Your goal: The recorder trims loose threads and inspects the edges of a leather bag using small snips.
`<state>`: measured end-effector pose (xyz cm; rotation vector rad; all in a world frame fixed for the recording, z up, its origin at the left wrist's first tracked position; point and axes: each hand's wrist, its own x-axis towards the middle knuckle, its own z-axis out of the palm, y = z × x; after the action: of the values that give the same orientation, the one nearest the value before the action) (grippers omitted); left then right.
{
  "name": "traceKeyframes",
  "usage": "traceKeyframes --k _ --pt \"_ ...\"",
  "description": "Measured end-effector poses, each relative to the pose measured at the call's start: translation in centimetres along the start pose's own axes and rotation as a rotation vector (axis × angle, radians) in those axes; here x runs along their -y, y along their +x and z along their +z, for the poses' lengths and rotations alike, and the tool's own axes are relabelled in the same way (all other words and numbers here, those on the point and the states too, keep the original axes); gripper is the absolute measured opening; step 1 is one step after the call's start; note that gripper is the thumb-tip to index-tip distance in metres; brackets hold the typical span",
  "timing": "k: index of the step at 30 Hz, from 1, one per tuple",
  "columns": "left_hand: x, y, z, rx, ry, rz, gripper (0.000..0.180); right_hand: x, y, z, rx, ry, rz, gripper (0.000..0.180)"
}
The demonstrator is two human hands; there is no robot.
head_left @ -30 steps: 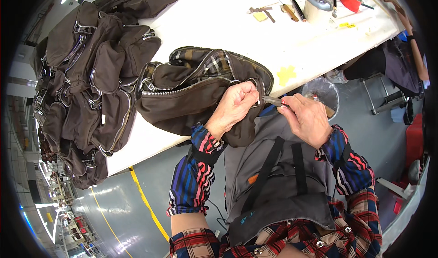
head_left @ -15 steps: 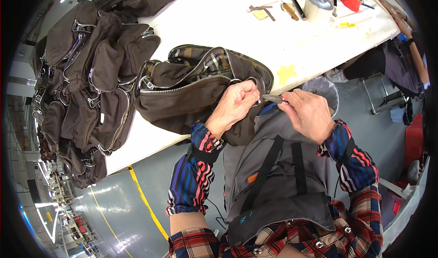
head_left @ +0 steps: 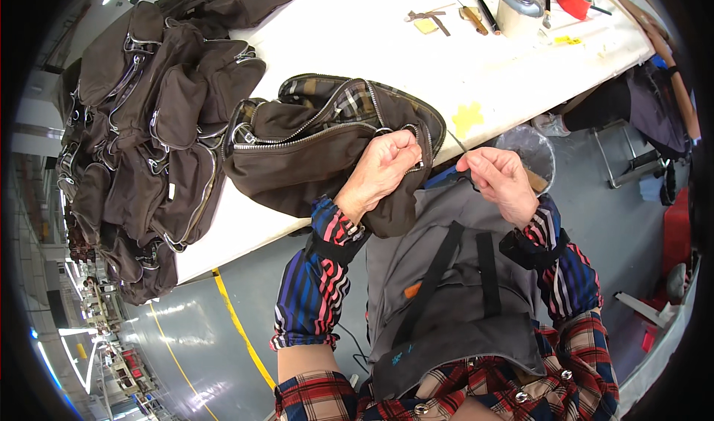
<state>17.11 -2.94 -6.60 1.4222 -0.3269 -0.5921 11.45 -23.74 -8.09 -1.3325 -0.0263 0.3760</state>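
Observation:
A dark brown bag (head_left: 297, 169) with silver zips and a plaid lining lies at the table's front edge, its zip gaping. My left hand (head_left: 383, 169) is closed on the bag's right end, pinching the fabric beside a zip. Just right of it, my right hand (head_left: 501, 178) is closed with its fingertips round a slim dark tool (head_left: 457, 141). Seen edge-on, the tool points up and left, and its exact kind cannot be made out. Its tip is close to the bag's right edge. The fabric between my left fingers is hidden.
Many similar brown bags (head_left: 160, 123) are heaped at the left of the white table (head_left: 357, 30). At the back stand a metal-topped pot (head_left: 519, 10), a black pen (head_left: 483, 9) and a red container (head_left: 571, 1). A clear bin (head_left: 537, 153) stands beyond my right hand; another person's arm (head_left: 680, 97) shows far right.
My right hand has turned and shifted slightly right and down, so the grey tool, broad before, now shows as a thin line. My left hand keeps its hold on the bag.

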Motion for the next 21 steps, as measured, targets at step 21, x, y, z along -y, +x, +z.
traceKeyframes --k 21 --pt "0.0 -0.3 -0.2 -0.003 0.014 -0.017 0.021 0.2 0.4 1.7 -0.195 -0.988 -0.525 0.018"
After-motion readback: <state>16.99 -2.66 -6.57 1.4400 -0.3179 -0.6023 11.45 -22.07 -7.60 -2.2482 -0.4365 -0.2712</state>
